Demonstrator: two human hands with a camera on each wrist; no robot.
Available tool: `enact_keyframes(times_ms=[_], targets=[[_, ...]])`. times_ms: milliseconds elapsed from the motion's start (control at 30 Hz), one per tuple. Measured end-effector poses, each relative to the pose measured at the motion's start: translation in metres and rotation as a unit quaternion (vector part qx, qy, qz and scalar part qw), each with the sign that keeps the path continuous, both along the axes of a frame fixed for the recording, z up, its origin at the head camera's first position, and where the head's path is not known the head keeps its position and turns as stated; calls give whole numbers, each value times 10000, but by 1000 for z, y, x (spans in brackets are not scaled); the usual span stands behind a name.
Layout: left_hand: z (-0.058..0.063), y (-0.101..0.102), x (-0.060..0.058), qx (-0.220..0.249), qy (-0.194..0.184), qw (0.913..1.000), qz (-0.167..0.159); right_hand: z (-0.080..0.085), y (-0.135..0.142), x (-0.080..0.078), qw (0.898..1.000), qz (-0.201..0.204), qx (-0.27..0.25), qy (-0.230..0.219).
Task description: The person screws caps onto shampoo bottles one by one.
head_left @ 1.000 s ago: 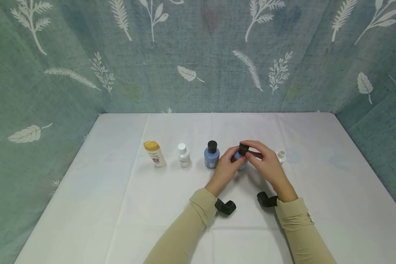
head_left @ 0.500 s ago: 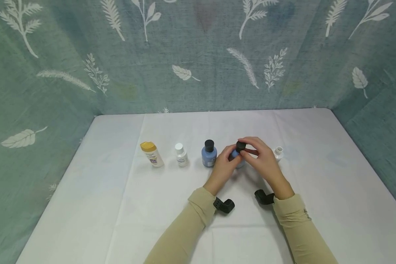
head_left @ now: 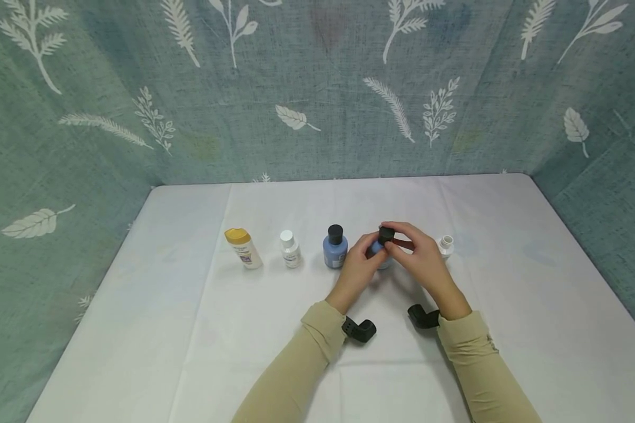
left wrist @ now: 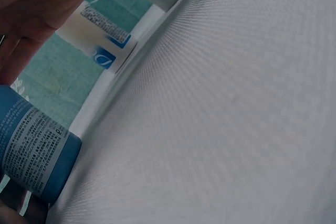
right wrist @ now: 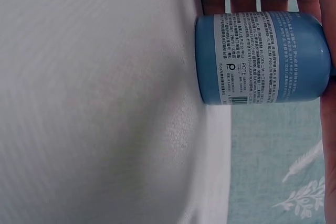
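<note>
In the head view, a blue bottle [head_left: 385, 263] with a black cap [head_left: 386, 235] stands upright between both hands. My left hand [head_left: 354, 273] grips its body from the left, fingers curled round it. From the right, my right hand [head_left: 425, 261] pinches the black cap between thumb and fingers. Up close in the right wrist view, the blue bottle [right wrist: 262, 59] shows a pale label with dense small print, and its base is at the white cloth. Its printed side [left wrist: 37, 150] also appears in the left wrist view; the cap is hidden there.
To the left stand a second blue bottle [head_left: 336, 249] with a black cap, a white bottle [head_left: 291, 251] with a white cap and a cream bottle [head_left: 246, 251] with a yellow cap. Right of the hands is a small capless white bottle [head_left: 446, 245]. A patterned curtain [head_left: 296, 76] hangs behind.
The head view has shifted slightly, so everything sits a little further left. Both hands keep their hold on the blue bottle and its cap, with barely any finger movement.
</note>
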State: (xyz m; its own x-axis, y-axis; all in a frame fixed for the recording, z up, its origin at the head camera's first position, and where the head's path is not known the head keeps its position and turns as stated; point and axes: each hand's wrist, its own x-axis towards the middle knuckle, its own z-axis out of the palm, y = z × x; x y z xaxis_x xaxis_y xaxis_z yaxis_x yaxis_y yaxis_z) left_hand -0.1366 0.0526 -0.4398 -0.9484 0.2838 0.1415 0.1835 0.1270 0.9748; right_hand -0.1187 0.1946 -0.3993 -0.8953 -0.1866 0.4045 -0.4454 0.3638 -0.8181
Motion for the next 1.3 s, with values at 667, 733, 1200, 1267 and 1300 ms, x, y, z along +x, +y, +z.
enact_keyframes(times_ms=[667, 733, 1200, 1267, 1300], targets=[[0, -1, 0, 12, -34, 10000, -82, -20, 2, -10, 9993, -355, 108, -17], [-1, -1, 0, 8, -8, 9999, -107, -25, 3, -12, 9990, -427, 136, -78], [2, -3, 2, 17, -71, 10000, -18, -21, -2, -10, 9985, -525, 76, -136], [2, -2, 2, 60, -64, 10000, -41, -14, -4, -6, 9983, -556, 65, -140], [2, -2, 2, 104, -74, 9999, -56, -11, -5, -3, 9983, -568, 55, -149]])
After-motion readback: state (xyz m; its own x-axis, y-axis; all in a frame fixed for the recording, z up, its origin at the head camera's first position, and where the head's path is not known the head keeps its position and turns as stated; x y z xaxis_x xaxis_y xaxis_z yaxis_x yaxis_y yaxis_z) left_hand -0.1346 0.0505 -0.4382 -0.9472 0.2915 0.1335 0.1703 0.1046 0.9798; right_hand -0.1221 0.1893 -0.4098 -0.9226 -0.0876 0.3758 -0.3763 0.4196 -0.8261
